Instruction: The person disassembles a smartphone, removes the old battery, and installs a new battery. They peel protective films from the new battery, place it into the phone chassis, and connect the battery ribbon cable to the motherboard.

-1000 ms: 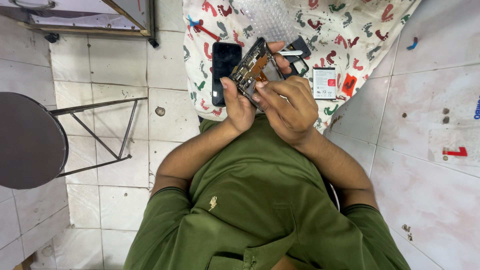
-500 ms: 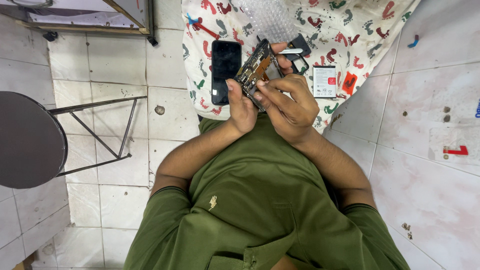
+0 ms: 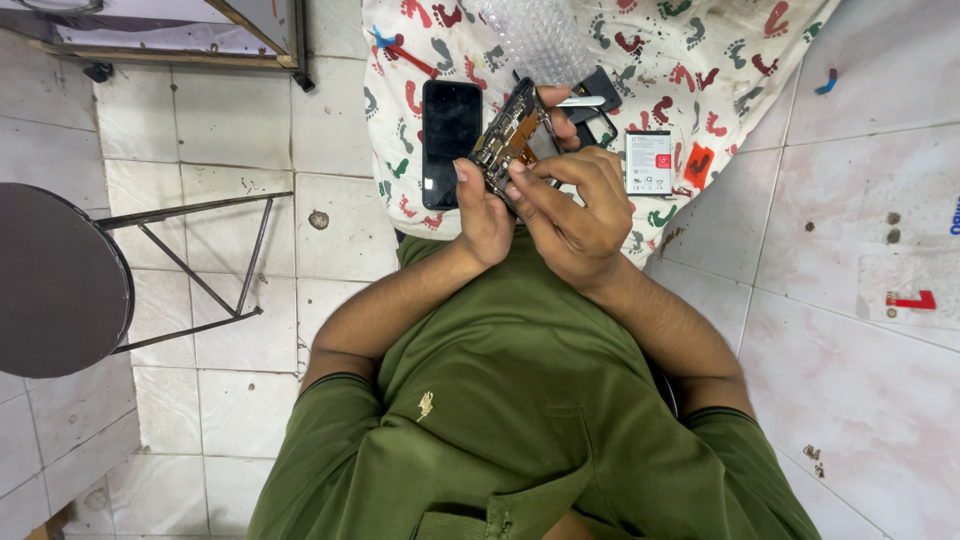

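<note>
Above a tiled floor (image 3: 230, 140), over a white cloth (image 3: 690, 50) printed with red, green and grey footprints, the two hands meet around an opened phone (image 3: 508, 135). The phone is held tilted on edge, its back off, so that the metal frame, a copper-coloured strip and small dark parts show inside. The left hand (image 3: 482, 205) is curled around its lower end, the thumb pressed flat against the near edge. The right hand (image 3: 570, 205) closes over it from the other side, the fingertips pinched down on the exposed inner parts; whether they hold a tool I cannot tell.

On the cloth just left of the hands lies a flat black screen panel (image 3: 451, 140), glossy and rectangular with rounded corners. To the right lies a white rectangular battery (image 3: 648, 161) with a red mark. Beyond the hands a dark casing piece (image 3: 598, 100) and a sheet of clear bubble wrap (image 3: 535, 35) rest on the cloth. A round dark stool (image 3: 55, 280) with thin metal legs stands on the pale, stained tiles at the left.
</note>
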